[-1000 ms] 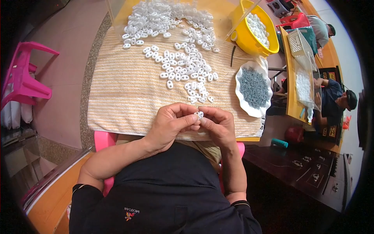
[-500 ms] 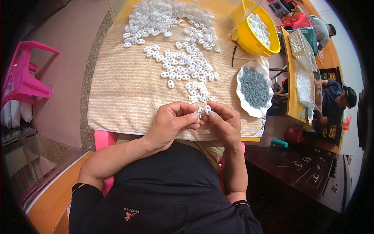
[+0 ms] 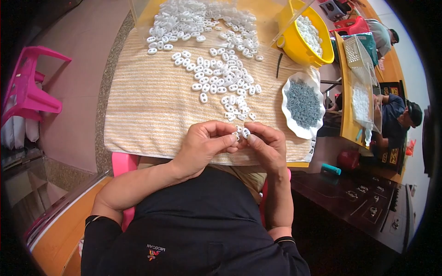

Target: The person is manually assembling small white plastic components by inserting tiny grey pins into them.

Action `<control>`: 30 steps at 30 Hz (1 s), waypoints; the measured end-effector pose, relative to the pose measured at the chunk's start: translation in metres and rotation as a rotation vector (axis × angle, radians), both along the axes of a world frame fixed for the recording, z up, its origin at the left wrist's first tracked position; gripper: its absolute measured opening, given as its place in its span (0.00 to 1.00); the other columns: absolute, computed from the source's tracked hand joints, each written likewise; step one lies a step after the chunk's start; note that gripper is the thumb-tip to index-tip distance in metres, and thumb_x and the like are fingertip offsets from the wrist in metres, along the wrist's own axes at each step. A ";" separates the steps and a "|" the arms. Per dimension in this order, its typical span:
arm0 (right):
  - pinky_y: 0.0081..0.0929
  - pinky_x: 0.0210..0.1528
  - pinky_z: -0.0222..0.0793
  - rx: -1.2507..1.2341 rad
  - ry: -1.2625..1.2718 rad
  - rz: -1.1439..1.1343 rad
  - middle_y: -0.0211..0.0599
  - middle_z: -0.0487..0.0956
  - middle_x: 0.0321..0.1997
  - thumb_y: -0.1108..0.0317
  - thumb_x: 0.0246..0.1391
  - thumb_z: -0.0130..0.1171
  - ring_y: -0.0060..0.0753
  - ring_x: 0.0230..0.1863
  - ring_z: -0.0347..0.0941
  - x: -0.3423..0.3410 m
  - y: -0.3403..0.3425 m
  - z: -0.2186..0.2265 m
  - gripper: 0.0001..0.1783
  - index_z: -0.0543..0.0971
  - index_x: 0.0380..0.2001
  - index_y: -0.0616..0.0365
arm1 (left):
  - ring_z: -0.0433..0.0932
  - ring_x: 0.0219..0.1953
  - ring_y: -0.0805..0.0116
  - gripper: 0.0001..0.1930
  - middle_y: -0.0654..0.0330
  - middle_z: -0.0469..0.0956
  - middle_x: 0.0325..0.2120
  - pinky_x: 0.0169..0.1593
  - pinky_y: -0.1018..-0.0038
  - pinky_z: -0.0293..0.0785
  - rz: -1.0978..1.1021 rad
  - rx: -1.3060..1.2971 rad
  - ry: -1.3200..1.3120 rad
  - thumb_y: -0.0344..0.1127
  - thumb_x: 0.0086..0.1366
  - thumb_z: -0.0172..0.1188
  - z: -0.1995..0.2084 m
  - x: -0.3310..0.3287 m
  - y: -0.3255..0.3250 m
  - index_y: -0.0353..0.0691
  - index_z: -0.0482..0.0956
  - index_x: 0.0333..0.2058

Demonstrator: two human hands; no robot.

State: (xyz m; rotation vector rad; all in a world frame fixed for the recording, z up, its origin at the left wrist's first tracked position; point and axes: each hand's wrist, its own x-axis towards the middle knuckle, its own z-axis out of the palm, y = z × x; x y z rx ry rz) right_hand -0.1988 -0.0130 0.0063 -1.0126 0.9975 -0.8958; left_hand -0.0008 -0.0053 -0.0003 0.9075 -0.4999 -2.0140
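Note:
My left hand [image 3: 206, 143] is closed in a pinch on a small white plastic piece [image 3: 237, 135] with ring-like ends, mostly hidden by the fingers. Between the thumb and forefinger of my right hand [image 3: 270, 146] is a white oval two-hole plastic piece [image 3: 246, 133]. Both hands meet above the near edge of a striped towel [image 3: 142, 110], and the two pieces are side by side; whether they touch I cannot tell. Just beyond my fingertips lies a small cluster of white pieces [image 3: 237, 106], leading to a larger spread of oval two-hole pieces [image 3: 214, 72].
A heap of white pieces [image 3: 179, 20] lies at the back by a clear panel. To the right stand a yellow basin [image 3: 287, 39] of white parts and a scalloped white dish [image 3: 286, 120] of small grey-blue parts. A dark thin strip [image 3: 279, 65] lies between. Other people work far right.
The oval piece in my right fingers has tilted slightly beside the left hand's piece. Both hands keep their pinch, and the whole view has shifted a little.

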 end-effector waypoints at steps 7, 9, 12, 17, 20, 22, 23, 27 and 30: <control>0.27 0.42 0.76 -0.004 -0.007 -0.017 0.44 0.81 0.37 0.76 0.57 0.56 0.32 0.36 0.80 -0.001 0.000 -0.003 0.16 0.75 0.49 0.69 | 0.79 0.32 0.74 0.09 0.59 0.79 0.32 0.39 0.79 0.77 -0.002 -0.015 -0.006 0.26 0.62 0.58 0.000 0.000 0.001 0.32 0.76 0.41; 0.28 0.42 0.76 -0.008 -0.002 -0.014 0.44 0.81 0.37 0.76 0.57 0.56 0.32 0.36 0.80 -0.002 0.000 -0.004 0.16 0.75 0.49 0.69 | 0.79 0.32 0.74 0.09 0.59 0.79 0.32 0.39 0.79 0.77 -0.003 -0.006 -0.013 0.26 0.62 0.58 -0.001 0.000 0.001 0.32 0.76 0.41; 0.28 0.42 0.77 -0.012 0.005 -0.017 0.44 0.81 0.36 0.76 0.57 0.56 0.33 0.36 0.79 -0.002 0.000 -0.005 0.16 0.75 0.49 0.69 | 0.79 0.32 0.74 0.09 0.58 0.79 0.32 0.39 0.79 0.77 -0.014 -0.007 -0.030 0.26 0.62 0.58 -0.001 0.000 0.001 0.32 0.76 0.41; 0.29 0.42 0.77 -0.001 -0.007 -0.025 0.44 0.81 0.34 0.77 0.56 0.56 0.33 0.35 0.79 -0.002 0.001 -0.006 0.16 0.74 0.48 0.69 | 0.79 0.32 0.74 0.09 0.58 0.80 0.33 0.39 0.79 0.78 -0.015 -0.025 -0.038 0.26 0.63 0.58 -0.002 -0.001 0.001 0.32 0.76 0.41; 0.29 0.42 0.77 0.011 0.002 -0.026 0.44 0.81 0.34 0.77 0.56 0.56 0.33 0.34 0.79 -0.002 0.001 -0.005 0.16 0.74 0.48 0.69 | 0.79 0.32 0.74 0.08 0.58 0.80 0.32 0.39 0.79 0.78 -0.013 -0.032 -0.037 0.26 0.63 0.58 -0.004 -0.001 0.001 0.31 0.76 0.41; 0.29 0.41 0.77 0.009 0.017 -0.021 0.45 0.81 0.33 0.78 0.56 0.55 0.33 0.34 0.79 -0.002 0.000 -0.004 0.16 0.74 0.48 0.70 | 0.79 0.32 0.74 0.08 0.58 0.80 0.32 0.39 0.79 0.78 -0.012 -0.038 -0.033 0.26 0.63 0.58 -0.005 -0.001 0.001 0.31 0.76 0.41; 0.29 0.41 0.77 0.009 0.017 -0.021 0.45 0.81 0.33 0.78 0.56 0.55 0.33 0.34 0.79 -0.001 0.000 -0.003 0.16 0.74 0.48 0.70 | 0.79 0.32 0.74 0.08 0.58 0.80 0.32 0.39 0.79 0.78 -0.012 -0.040 -0.034 0.25 0.63 0.58 -0.005 -0.001 0.002 0.31 0.76 0.41; 0.28 0.41 0.76 0.016 0.028 -0.022 0.44 0.80 0.35 0.78 0.56 0.55 0.31 0.34 0.79 0.002 0.000 -0.002 0.16 0.74 0.48 0.70 | 0.79 0.32 0.74 0.08 0.58 0.79 0.32 0.39 0.79 0.78 -0.003 -0.042 -0.032 0.25 0.63 0.58 -0.004 -0.001 0.002 0.31 0.76 0.41; 0.26 0.41 0.76 0.020 0.033 -0.028 0.43 0.80 0.36 0.78 0.56 0.56 0.29 0.35 0.78 0.002 0.002 -0.003 0.16 0.75 0.48 0.70 | 0.79 0.32 0.74 0.08 0.58 0.79 0.32 0.39 0.79 0.78 -0.003 -0.044 -0.040 0.25 0.63 0.58 -0.004 -0.001 0.002 0.30 0.76 0.41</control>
